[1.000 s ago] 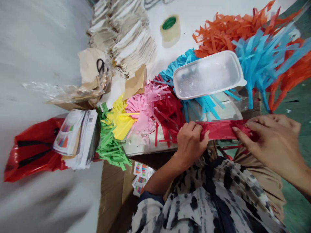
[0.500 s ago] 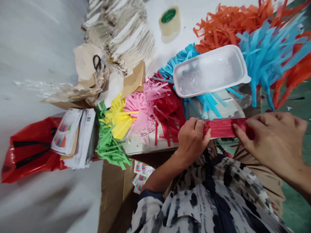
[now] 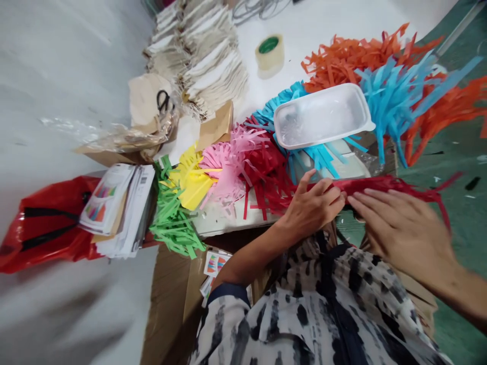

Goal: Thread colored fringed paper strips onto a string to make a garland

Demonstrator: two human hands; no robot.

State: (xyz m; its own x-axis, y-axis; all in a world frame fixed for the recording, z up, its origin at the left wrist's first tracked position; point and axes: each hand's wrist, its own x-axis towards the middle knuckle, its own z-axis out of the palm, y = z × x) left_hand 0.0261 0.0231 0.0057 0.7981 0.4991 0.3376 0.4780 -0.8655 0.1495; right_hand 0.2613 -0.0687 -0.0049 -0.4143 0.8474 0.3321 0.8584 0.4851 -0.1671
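A strip of red fringed tissue paper (image 3: 380,183) stretches over the table's front right corner, its loose cut ends hanging out past my right hand. My left hand (image 3: 314,205) grips the strip near its left part, thumb and fingers closed on it, the index finger raised a little. With fingers extended and together, my right hand (image 3: 405,225) lies flat along the strip's lower edge; its thumb is mostly hidden. Left of my left hand lies a dark red tissue tassel (image 3: 266,170). Just beyond the hands, a white plastic tub (image 3: 331,114) holds small clear pieces.
Pink (image 3: 226,165), yellow (image 3: 192,185) and green tassels (image 3: 175,223) line the table edge leftward. Blue (image 3: 399,101) and orange tassels (image 3: 353,61) overhang at right. Behind are a tape roll (image 3: 270,56) and stacked cloth bags (image 3: 213,66). Printed cards (image 3: 125,213) lie at left.
The red strip, flat and taut between both hands before, is now narrower and bunched, with fringe showing at right. My right hand went from pinching its end to lying flat along it.
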